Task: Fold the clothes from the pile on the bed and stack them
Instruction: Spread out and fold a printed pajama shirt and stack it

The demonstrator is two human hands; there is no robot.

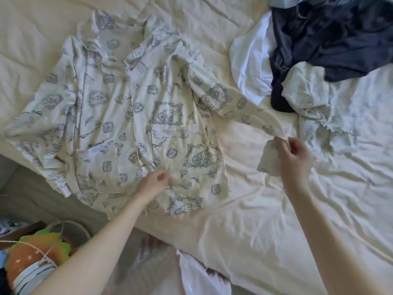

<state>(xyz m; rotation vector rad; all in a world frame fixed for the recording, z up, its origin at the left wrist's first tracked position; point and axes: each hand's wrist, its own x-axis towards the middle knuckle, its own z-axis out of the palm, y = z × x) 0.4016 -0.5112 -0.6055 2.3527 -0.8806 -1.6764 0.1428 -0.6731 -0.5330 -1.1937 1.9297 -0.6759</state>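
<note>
A cream pyjama shirt point(119, 116) with a blue cartoon print lies spread face up, buttoned, across the left of the bed. My left hand point(154, 184) rests on its lower front near the button line, fingers loosely curled. My right hand point(292, 158) pinches the cuff of the shirt's right sleeve point(238, 105) and holds it lifted off the sheet. The pile point(331, 56) sits at the upper right: a dark navy garment, a white one and a pale printed piece.
The bed's cream sheet point(276, 220) is rumpled to the right and front. Its edge runs diagonally at the lower left. Beyond that edge stands a basket point(38, 258) with an orange plush toy, and a white garment point(200, 277) lies at the bottom.
</note>
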